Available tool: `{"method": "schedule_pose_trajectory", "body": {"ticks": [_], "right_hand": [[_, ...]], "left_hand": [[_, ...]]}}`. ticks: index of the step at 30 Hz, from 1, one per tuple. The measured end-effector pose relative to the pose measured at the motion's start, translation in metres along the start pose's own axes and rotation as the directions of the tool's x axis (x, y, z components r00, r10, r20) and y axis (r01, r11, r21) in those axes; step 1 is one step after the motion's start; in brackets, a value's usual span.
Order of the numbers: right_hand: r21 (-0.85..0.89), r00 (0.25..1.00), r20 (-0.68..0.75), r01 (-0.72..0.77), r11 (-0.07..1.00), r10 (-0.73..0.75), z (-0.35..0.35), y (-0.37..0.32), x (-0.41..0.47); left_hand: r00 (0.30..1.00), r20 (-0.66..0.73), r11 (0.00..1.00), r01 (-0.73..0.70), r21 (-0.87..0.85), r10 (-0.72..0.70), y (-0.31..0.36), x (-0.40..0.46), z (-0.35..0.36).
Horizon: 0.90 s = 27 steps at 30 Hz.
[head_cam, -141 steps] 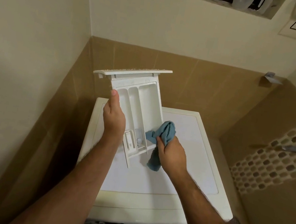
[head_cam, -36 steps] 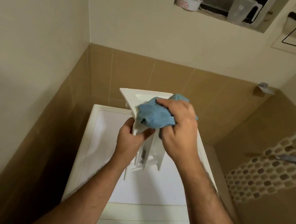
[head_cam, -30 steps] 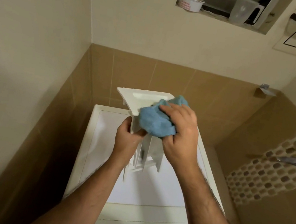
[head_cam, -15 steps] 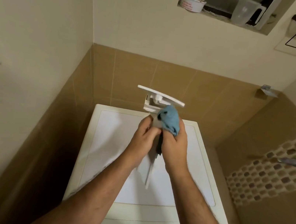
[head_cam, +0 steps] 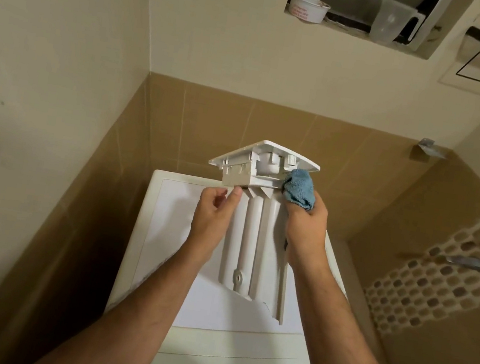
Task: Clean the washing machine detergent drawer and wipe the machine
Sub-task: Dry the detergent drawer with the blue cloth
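The white detergent drawer is held up above the washing machine, its ribbed underside facing me and its front panel at the top. My left hand grips the drawer's left edge, thumb on the underside near the panel. My right hand holds a bunched blue cloth and presses it against the drawer's upper right corner, just below the front panel. The drawer's compartments face away and are hidden.
The machine stands in a corner with a beige wall on the left and brown tiles behind. A wall niche above holds a white bowl and a clear measuring jug. Shower taps sit on the mosaic strip at right.
The drawer has been turned round in my hands, from its edge toward me to its underside toward me. The cloth has moved to the upper right corner under the front panel.
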State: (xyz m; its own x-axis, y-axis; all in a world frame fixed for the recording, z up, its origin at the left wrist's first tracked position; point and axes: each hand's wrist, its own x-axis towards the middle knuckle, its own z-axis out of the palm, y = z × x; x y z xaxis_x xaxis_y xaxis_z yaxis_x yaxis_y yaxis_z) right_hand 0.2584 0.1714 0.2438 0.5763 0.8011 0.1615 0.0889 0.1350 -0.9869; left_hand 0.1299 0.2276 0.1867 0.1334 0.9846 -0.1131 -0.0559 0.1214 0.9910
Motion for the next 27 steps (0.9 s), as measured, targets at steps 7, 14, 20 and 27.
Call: {"method": "schedule_pose_trajectory", "body": {"ticks": [7, 14, 20, 27], "right_hand": [[0.182, 0.975, 0.034, -0.221, 0.958, 0.218, -0.002, -0.008, 0.002], [-0.12, 0.984, -0.054, -0.174, 0.977, 0.168, -0.011, -0.013, 0.015], [-0.473, 0.955, -0.229, 0.061, 0.879, -0.189, -0.023, -0.019, 0.023], [-0.758, 0.866, -0.175, 0.186, 0.625, -0.469, -0.035, -0.032, 0.038]], "left_hand": [[0.907, 0.357, 0.93, 0.309, -0.198, -0.225, -0.003, 0.005, -0.009], [0.897, 0.36, 0.922, 0.338, -0.189, -0.255, -0.002, 0.0, -0.004], [0.88, 0.313, 0.893, 0.42, -0.159, -0.358, 0.003, -0.004, 0.006], [0.92, 0.188, 0.932, 0.36, -0.053, -0.344, 0.013, -0.004, 0.012]]}}
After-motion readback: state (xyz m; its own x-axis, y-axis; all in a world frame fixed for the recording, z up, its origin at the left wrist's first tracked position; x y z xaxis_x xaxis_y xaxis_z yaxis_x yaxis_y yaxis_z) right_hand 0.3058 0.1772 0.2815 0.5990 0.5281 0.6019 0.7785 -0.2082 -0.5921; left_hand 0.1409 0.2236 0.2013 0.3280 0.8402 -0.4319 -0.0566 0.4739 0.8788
